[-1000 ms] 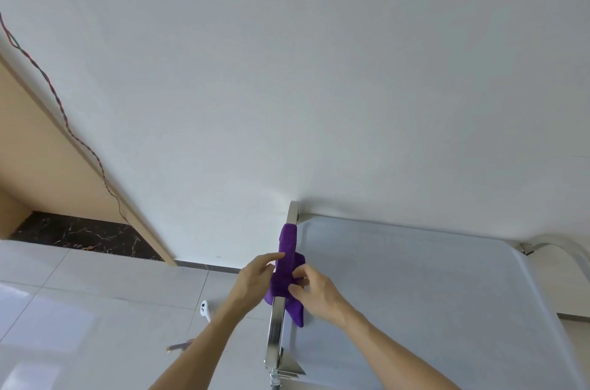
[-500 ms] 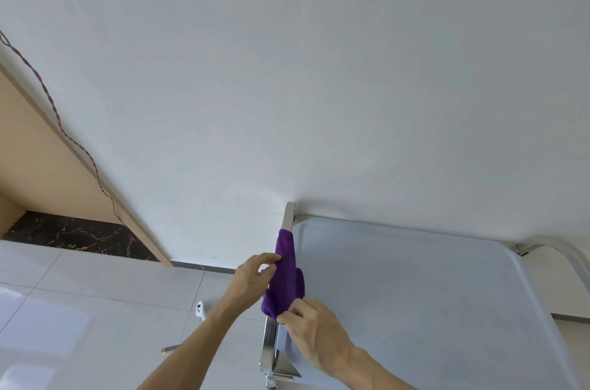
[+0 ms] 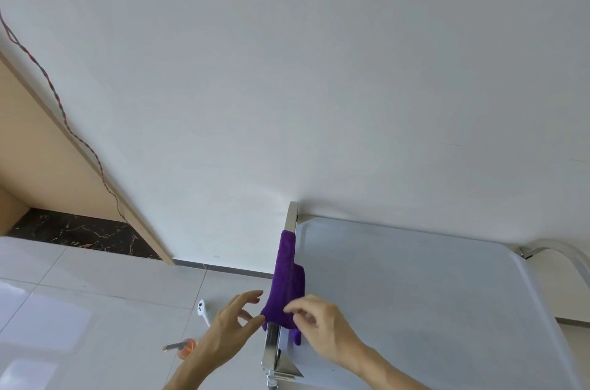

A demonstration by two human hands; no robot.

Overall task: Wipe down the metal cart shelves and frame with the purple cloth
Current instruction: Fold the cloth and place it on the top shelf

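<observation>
the purple cloth is draped over the left side rail of the metal cart, wrapped around the bar and hanging a little on both sides, with its lower end bunched near the front corner. the cart's top shelf is a pale grey tray with a raised rim, set against the white wall, and a curved metal handle shows at its far right corner.

the right hand comes in over the shelf and its fingertips pinch the inner edge of the cloth, thumb and fingers curled onto the fabric. the left hand is on the outer side of the rail with its fingers spread and fairly straight; one finger seems to touch the lower corner of the cloth, though from this angle it is hard to be sure of contact.

below the cloth the bare metal rail runs down to a corner bracket at the front of the cart.

on the tiled floor to the left of the cart lie a small white object and, nearer the left forearm, an orange object with a thin stick-like piece beside it. a twisted red and dark cable runs down along the wooden panel at the left.
</observation>
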